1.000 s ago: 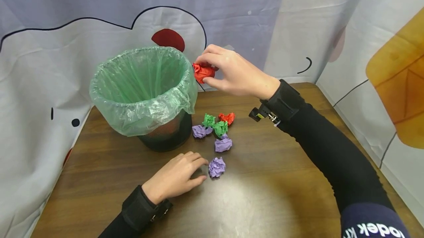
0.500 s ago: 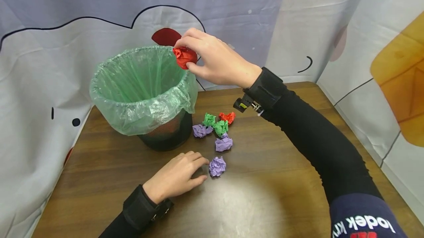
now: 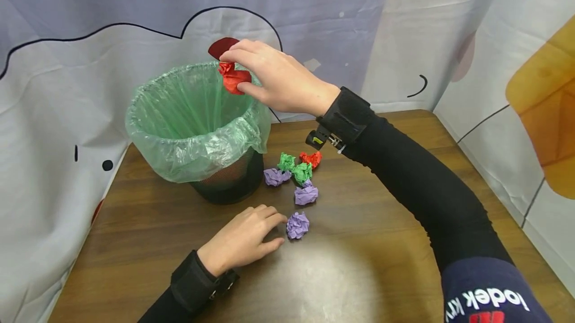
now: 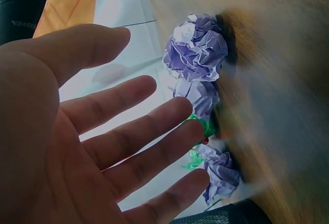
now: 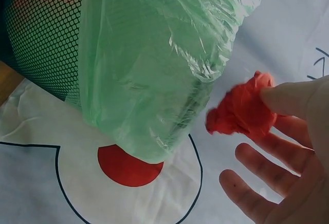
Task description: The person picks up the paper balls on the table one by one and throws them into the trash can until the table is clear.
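My right hand [image 3: 278, 76] pinches a crumpled red paper ball [image 3: 235, 79] between thumb and fingers, above the right rim of a mesh waste bin [image 3: 233, 178]. A green plastic bag [image 3: 197, 151] lines the bin and folds over its rim. In the right wrist view the red ball [image 5: 244, 106] sits beside the bag's edge, apart from it. Low over the table, my left hand [image 3: 244, 238] has relaxed fingers and holds nothing. A crumpled purple paper ball [image 3: 297, 225] lies just beyond its fingertips; the left wrist view shows a gap between them.
More crumpled paper lies right of the bin: purple balls [image 3: 306, 194], green balls [image 3: 303, 173] and a red one [image 3: 311, 159]. A printed curtain [image 3: 332, 28] stands behind and beside the wooden table [image 3: 368, 223].
My right hand has moved left and up with the red paper ball, from beside the bin to above its rim. The left hand stays about where it was.
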The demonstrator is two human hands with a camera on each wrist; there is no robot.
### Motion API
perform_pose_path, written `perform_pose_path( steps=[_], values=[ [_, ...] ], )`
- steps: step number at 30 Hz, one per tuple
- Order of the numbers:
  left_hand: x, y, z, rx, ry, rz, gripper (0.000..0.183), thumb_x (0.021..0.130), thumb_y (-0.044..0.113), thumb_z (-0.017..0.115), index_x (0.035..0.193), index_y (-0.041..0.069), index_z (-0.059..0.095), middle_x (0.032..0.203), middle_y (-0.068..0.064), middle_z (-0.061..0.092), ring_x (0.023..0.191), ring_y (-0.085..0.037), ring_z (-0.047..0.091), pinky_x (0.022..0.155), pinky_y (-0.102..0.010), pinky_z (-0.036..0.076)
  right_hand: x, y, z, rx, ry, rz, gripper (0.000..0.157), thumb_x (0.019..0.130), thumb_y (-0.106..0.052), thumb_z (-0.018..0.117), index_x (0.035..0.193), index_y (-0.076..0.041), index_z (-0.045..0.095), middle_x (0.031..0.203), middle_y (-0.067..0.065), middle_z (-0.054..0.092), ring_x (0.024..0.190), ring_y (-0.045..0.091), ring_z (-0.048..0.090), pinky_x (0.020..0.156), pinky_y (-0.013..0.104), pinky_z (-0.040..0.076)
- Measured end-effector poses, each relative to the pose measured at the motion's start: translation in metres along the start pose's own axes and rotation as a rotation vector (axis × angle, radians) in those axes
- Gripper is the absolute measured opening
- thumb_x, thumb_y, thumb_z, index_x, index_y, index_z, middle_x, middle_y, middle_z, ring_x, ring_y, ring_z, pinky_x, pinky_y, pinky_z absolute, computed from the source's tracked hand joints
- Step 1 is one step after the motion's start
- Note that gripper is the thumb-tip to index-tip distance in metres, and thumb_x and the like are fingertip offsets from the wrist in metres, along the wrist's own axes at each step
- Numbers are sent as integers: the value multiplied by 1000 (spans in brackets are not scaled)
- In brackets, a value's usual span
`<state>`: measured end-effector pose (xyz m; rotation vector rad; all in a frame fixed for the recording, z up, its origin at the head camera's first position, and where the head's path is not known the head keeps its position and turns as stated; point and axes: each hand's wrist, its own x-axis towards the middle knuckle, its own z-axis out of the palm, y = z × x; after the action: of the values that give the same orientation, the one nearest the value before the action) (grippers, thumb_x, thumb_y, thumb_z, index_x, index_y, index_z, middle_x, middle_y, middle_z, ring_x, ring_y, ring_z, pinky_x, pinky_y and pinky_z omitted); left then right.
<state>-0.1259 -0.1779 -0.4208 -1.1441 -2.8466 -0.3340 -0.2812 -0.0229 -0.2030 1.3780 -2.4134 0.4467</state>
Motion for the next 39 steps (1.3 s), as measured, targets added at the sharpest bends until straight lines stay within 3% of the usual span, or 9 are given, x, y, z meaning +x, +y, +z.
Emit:
perform_pose_path(
  steps=[5, 16, 27, 39],
  values=[
    [0, 1, 0, 4, 6, 2, 36, 93, 38, 70, 122, 17, 68, 112, 3, 66, 104, -14, 62, 90, -37, 52, -1, 0, 0, -22, -21, 19, 48, 101, -25, 59, 147, -16, 50, 149, -2, 49, 142, 10, 40, 114, 29, 37],
    [-1, 0, 2, 2, 10, 2, 36, 93, 38, 70, 122, 17, 69, 112, 3, 66, 104, -14, 62, 89, -37, 52, -20, 4, 0, 14, 63, -22, 33, 99, -18, 60, 131, -11, 63, 134, 2, 58, 121, 15, 54, 96, 31, 47],
    [0, -1, 2, 14, 2, 6, 38, 93, 39, 69, 123, 16, 68, 113, 3, 66, 105, -14, 62, 90, -37, 52, -50, 14, -2, 17, 58, 17, 29, 99, -21, 60, 126, -13, 66, 127, -2, 62, 102, 12, 60, 85, 32, 48],
    [3, 1, 4, 13, -22, 0, 41, 94, 40, 69, 125, 14, 68, 114, 1, 64, 105, -15, 61, 90, -38, 52, -89, 23, -1, 32, 66, 56, 23, 98, -21, 60, 118, -14, 70, 116, -4, 68, 93, 9, 63, 79, 34, 50]
  ],
)
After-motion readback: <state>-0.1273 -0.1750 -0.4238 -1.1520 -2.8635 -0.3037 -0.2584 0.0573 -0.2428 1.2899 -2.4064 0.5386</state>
